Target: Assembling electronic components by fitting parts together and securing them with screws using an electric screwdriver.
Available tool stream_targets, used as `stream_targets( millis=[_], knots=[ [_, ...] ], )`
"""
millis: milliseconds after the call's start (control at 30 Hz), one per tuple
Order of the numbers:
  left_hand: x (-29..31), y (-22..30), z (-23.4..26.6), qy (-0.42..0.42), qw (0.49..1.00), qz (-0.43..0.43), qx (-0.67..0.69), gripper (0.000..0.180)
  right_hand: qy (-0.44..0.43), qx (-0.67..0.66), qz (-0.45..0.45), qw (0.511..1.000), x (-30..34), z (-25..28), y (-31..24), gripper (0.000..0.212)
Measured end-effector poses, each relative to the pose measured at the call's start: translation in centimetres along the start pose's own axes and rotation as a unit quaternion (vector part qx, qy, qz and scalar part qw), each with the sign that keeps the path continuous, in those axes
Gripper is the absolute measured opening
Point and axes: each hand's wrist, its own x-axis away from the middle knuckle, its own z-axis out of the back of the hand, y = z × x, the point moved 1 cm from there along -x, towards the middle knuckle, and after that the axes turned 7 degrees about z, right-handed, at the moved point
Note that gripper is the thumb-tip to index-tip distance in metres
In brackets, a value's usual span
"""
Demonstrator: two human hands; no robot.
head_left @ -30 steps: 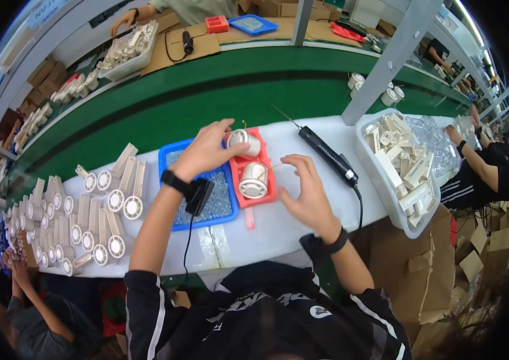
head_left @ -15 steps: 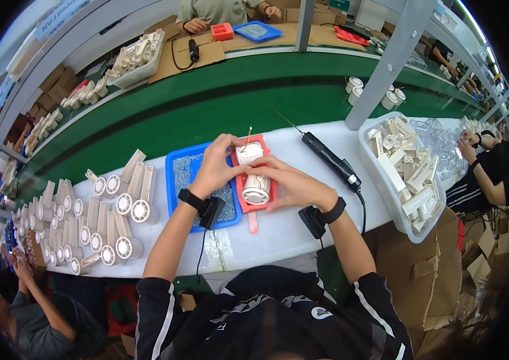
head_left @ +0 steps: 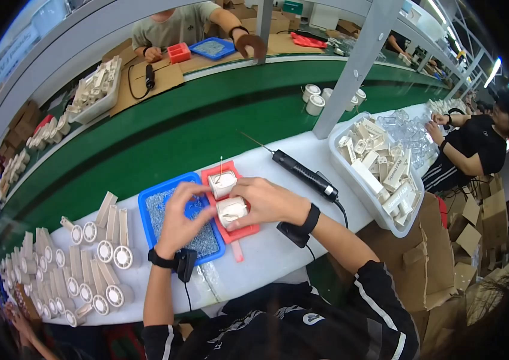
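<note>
White plastic fans (head_left: 123,257) crowd the left end of the bench (head_left: 278,249), some close to its near edge, where a passing elbow could knock one off. Right of them, a blue tray (head_left: 209,257) holds small metal screws (head_left: 156,210); over its right half is the left hand (head_left: 179,219), thumb and fingers curved and apart, grasping nothing visible. Whether its tips touch plastic, I cannot tell. The dangling cable from that wrist could catch the tray's near edge and spill the screws.

Against the tray's right edge is a red holder (head_left: 250,231) with two white cups: the back cup (head_left: 223,183) at its far end, a thin stalk rising from it, and the front cup (head_left: 230,210) toward its near end. The right hand (head_left: 269,201) appears to grasp the front cup, thumb and fingers around its right side. An uneven push could tilt that cup, and a brush could bend the stalk.

Farther right, a black power screwdriver (head_left: 305,174) points past the bench's far edge; its cord (head_left: 343,211) could snag the right forearm. The bin (head_left: 401,231) seems to overhang the near edge, so a bump could tip it.
</note>
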Motion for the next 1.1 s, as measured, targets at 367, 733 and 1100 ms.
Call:
stream_targets(
  millis=[367, 733, 1100],
  knots=[
    [1.6, 2.1, -2.0, -0.075, 0.989, -0.076, -0.101, 0.058, 0.105, 0.110, -0.411, 0.899, 3.9, 20.1, 1.4, 0.027],
    [1.8, 1.5, -1.6, -0.069, 0.994, -0.042, -0.079, 0.060, 0.299, 0.358, -0.420, 0.778, 17.3, 34.3, 16.4, 0.021],
    [1.3, 1.9, -1.8, -0.098, 0.991, -0.004, -0.093, 0.059, 0.269, -0.008, -0.368, 0.890, 20.9, 28.3, 46.3, 0.047]
  ],
)
